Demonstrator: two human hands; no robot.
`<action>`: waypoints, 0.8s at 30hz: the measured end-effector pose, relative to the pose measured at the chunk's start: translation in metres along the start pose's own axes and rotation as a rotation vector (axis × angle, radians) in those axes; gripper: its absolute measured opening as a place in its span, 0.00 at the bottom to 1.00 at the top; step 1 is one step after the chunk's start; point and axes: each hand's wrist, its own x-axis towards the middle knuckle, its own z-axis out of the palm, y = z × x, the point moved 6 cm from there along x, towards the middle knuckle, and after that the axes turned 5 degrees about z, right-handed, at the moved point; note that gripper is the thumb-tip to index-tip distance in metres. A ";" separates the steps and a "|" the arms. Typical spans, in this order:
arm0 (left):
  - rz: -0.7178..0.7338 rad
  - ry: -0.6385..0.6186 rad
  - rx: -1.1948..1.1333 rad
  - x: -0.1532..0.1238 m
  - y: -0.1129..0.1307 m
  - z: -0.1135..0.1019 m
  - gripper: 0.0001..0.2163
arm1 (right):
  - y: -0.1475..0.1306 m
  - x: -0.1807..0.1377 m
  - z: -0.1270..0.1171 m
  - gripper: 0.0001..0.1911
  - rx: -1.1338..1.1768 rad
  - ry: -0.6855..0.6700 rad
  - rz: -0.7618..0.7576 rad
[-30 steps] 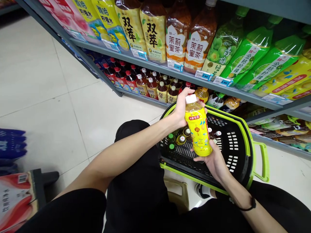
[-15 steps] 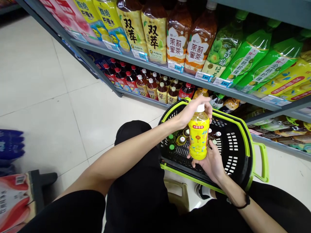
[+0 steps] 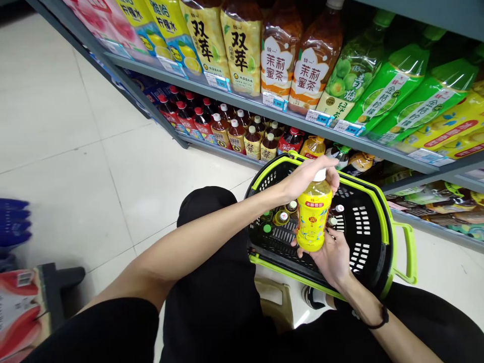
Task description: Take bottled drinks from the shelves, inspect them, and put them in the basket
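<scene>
I hold a yellow drink bottle (image 3: 312, 219) with a white cap upright over a black and lime-green shopping basket (image 3: 374, 222). My left hand (image 3: 310, 172) is closed round the bottle's cap and neck from above. My right hand (image 3: 329, 254) cups the bottle's bottom from below, fingers curled on it. Several small bottles (image 3: 280, 218) stand inside the basket at its left side, seen by their caps.
Store shelves run across the top: large tea and juice bottles (image 3: 272, 55) above, smaller bottles (image 3: 234, 133) on the low shelf. My knees in black flank the basket. Stacked packs (image 3: 18, 302) lie on the white tiled floor (image 3: 68, 151) at the left.
The bottle has swung from tilted to upright and sunk a little toward the basket. My left hand has slid from the bottle's side up onto its cap.
</scene>
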 end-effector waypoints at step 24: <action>0.023 0.118 0.341 0.008 0.011 -0.030 0.27 | -0.033 -0.006 -0.017 0.40 -0.600 0.230 -0.599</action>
